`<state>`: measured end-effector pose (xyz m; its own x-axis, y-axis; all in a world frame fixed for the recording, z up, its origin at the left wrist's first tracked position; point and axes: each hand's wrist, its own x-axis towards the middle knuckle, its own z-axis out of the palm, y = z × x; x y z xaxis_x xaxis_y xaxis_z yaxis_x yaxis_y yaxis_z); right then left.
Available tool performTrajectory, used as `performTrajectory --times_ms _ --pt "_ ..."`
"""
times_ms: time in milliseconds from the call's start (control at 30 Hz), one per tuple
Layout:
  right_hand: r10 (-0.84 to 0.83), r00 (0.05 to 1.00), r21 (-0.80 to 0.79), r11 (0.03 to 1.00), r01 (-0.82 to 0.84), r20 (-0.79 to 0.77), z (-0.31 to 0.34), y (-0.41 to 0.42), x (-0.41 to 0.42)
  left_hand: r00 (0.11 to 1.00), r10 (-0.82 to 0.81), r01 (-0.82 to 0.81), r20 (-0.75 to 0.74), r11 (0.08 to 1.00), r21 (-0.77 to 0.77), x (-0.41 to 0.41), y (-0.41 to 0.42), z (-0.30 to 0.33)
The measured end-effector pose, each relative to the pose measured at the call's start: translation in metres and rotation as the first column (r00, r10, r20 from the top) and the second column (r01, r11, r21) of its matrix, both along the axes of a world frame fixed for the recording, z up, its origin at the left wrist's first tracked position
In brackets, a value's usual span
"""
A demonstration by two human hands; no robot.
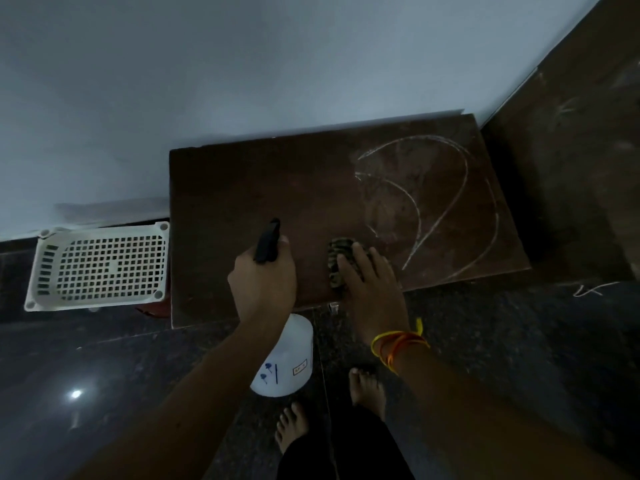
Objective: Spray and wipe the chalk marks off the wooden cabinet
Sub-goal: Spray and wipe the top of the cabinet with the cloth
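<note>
While your hands are working over the wooden cabinet point(277, 188), the head view is showing the following.
Your left hand point(263, 282) is gripping the spray bottle point(282, 358) by its black trigger head. Your right hand point(372, 285) is pressing flat-fingered on the patterned cloth point(341, 249) near the front edge. Curved chalk marks point(460, 188) are lying just right of the cloth.

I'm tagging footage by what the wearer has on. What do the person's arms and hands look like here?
Both forearms are bare, with no sleeves, gloves or rings in view. The right hand has thin thread bands at its wrist, yellow and orange, looped several times with a short yellow end sticking up. The left hand and its wrist wear nothing.
</note>
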<state>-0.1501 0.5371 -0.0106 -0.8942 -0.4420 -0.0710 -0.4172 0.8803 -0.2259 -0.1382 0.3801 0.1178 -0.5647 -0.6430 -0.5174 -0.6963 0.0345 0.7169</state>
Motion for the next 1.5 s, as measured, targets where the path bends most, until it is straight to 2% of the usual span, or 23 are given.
performTrajectory --times_ms 100,300,467,600,733,867,1133,1367,1500 --pt "-0.115 0.993 0.024 0.993 0.115 0.023 0.001 0.028 -0.01 1.0 0.0 0.0 -0.01 1.0 0.004 0.003 0.009 0.001" --pt "-0.132 0.991 0.073 0.989 0.129 0.036 0.0 0.039 -0.008 1.0 0.021 -0.021 -0.006 1.0 0.008 0.001 0.026 0.004" --pt "-0.093 0.996 0.053 0.994 0.093 -0.008 -0.002 0.035 -0.037 0.999 0.041 -0.04 -0.011 0.999 0.009 -0.014 0.037 0.005" --pt "-0.069 0.998 0.041 0.997 0.068 0.016 -0.002 0.023 -0.077 0.998 0.057 -0.056 -0.014 0.998 0.016 -0.026 0.044 0.003" --pt "-0.086 0.995 0.019 0.996 0.087 -0.04 -0.004 0.033 -0.055 0.998 0.061 -0.061 0.006 0.998 0.013 -0.035 0.047 0.003" --pt "-0.073 0.997 0.025 0.997 0.074 -0.023 -0.006 0.041 -0.032 0.998 0.055 -0.055 0.013 0.998 0.024 -0.044 0.051 0.003" --pt "-0.061 0.996 -0.003 0.998 0.061 -0.068 -0.01 0.016 -0.111 0.999 0.052 -0.052 -0.005 0.999 -0.013 -0.067 0.054 -0.007" --pt "-0.017 0.998 0.015 1.0 0.018 -0.064 -0.005 0.027 -0.089 0.999 0.04 -0.039 0.003 0.999 -0.021 -0.086 0.047 -0.006" --pt "-0.008 0.998 0.023 1.0 0.009 -0.062 -0.008 0.014 -0.12 1.0 0.029 -0.029 -0.002 0.999 -0.019 -0.097 0.044 -0.005"
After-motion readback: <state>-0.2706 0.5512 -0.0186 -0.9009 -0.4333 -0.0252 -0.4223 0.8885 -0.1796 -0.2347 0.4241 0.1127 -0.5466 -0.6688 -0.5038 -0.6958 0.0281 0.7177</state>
